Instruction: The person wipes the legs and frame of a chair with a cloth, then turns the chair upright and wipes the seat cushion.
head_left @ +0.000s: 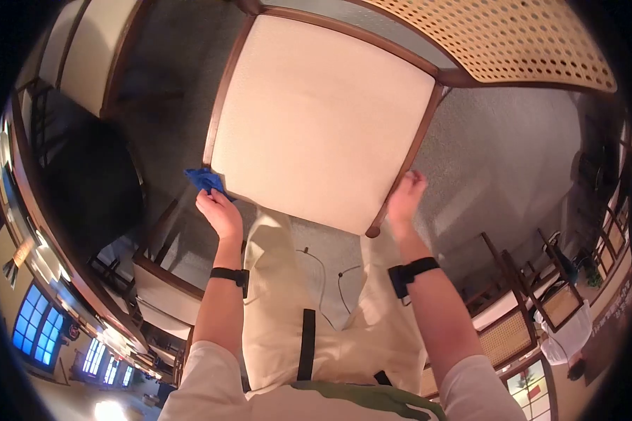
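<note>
A chair with a cream padded seat (pixel 323 119) and a dark wooden frame stands in front of me, its woven cane back (pixel 519 42) at the upper right. My left hand (pixel 220 210) is closed on a blue cloth (pixel 205 180), which touches the seat's near left corner. Beside the right edge of the seat frame is my right hand (pixel 406 198), with its fingers curled in. Whether anything lies within those fingers is hidden. Both forearms wear black straps.
More cream-seated chairs stand at the upper left (pixel 98 56) and lower left (pixel 165 288). Cane-backed chairs (pixel 505 340) are at the lower right, near a person in a white top (pixel 567 335). Thin cables lie on the grey floor (pixel 498 168) between my legs.
</note>
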Motion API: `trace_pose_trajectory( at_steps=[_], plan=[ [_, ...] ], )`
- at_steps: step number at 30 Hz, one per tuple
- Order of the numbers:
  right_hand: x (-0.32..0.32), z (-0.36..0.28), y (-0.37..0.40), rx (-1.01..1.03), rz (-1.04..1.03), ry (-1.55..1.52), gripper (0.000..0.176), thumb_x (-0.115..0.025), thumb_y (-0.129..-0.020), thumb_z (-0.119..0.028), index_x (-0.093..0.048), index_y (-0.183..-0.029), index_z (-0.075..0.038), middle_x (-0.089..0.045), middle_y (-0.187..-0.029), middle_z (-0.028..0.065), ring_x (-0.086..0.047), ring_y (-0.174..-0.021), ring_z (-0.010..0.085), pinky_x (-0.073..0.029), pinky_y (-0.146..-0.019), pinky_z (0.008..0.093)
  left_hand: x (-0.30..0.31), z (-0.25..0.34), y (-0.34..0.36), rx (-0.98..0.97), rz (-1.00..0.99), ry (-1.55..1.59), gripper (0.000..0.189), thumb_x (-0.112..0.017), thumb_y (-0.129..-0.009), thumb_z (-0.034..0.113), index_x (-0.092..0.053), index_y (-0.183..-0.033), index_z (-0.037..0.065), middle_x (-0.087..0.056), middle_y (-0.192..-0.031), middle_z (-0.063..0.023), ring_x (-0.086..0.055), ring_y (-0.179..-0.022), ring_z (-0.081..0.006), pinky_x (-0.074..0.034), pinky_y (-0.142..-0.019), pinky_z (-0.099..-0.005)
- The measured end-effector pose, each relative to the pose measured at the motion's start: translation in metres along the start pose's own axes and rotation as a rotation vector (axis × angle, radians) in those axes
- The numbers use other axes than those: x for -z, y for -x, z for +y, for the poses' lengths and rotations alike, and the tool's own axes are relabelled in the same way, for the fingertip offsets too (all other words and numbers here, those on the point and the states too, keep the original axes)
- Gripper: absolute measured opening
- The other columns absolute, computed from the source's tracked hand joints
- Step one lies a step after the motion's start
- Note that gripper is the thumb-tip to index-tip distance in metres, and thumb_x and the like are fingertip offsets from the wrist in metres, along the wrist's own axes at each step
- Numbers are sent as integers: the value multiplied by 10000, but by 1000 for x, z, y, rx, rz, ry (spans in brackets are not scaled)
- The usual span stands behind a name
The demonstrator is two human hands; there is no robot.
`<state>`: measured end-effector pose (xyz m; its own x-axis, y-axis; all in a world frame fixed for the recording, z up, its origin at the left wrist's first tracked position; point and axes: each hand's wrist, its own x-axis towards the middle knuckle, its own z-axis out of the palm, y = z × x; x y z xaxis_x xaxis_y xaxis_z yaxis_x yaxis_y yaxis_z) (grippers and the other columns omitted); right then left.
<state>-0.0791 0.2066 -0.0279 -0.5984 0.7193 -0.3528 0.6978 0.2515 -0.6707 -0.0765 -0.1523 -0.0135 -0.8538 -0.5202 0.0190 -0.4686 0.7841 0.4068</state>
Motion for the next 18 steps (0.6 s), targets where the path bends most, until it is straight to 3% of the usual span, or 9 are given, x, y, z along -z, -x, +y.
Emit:
trace_pose_trajectory(
  at_steps=[2,4,6,8,10,12,16,17,18],
  plan=[
    [-16,-3,19,-130,2,-13,430,-326,-956,-305,-412,-1201,37,-526,-1152,224,-531,-1021,359,-402,-888,423,4,10,-9,203,-57,78,310,-488,-938,160,-453,-1103,-99,-494,-888,-186,-488,-778,-302,-425,-758,-390],
    [-23,-13,21,-140,44,25,430,-302,-957,-309,-415,-1200,27,-536,-1146,224,-535,-1026,365,-407,-879,423,-2,-6,-14,62,-26,-26,370,-462,-959,257,-437,-1104,-82,-530,-1006,-266,-539,-874,-375,-431,-754,-435],
    [-23,-18,30,-185,63,94,432,-277,-959,-313,-419,-1199,17,-547,-1140,225,-538,-1032,371,-413,-869,424,1,-4,-17,160,-123,-54,312,-454,-959,255,-444,-1039,-46,-566,-910,-273,-564,-806,-407,-446,-700,-450],
    [-22,-20,26,-88,133,197,395,-280,-957,-284,-427,-1195,-5,-567,-1094,236,-559,-997,380,-431,-836,430,10,24,-5,224,-232,-80,264,-445,-957,237,-438,-988,-25,-571,-804,-267,-561,-731,-435,-457,-646,-456],
    [-24,-14,25,-53,162,215,412,-268,-955,-304,-423,-1208,-18,-573,-1093,225,-567,-994,363,-438,-823,425,-1,32,32,16,-284,4,222,-477,-927,220,-462,-953,0,-585,-831,-259,-569,-752,-453,-461,-629,-473],
    [-26,-15,26,-23,167,226,428,-257,-954,-324,-419,-1221,-31,-579,-1091,214,-576,-990,346,-445,-810,420,-6,55,69,70,-465,14,199,-531,-893,219,-474,-931,32,-585,-820,-248,-579,-753,-449,-464,-617,-478],
    [-26,-22,26,-141,121,136,434,-262,-944,-337,-413,-1229,-46,-577,-1104,202,-574,-998,344,-436,-833,427,3,62,57,-40,-454,-52,190,-563,-869,217,-481,-817,54,-573,-782,-201,-564,-692,-421,-461,-604,-478],
    [-22,-20,25,-144,107,132,441,-264,-941,-347,-411,-1234,-52,-576,-1111,197,-572,-1006,345,-433,-844,426,1,51,43,-99,-362,-79,194,-562,-871,217,-498,-808,45,-583,-774,-183,-574,-687,-406,-467,-599,-468],
    [-19,-19,24,-142,123,142,441,-264,-941,-347,-411,-1234,-52,-576,-1111,197,-572,-1006,345,-433,-844,426,-1,46,26,-37,-220,-16,203,-545,-884,226,-503,-840,33,-594,-775,-186,-583,-690,-403,-469,-586,-461]
  ],
)
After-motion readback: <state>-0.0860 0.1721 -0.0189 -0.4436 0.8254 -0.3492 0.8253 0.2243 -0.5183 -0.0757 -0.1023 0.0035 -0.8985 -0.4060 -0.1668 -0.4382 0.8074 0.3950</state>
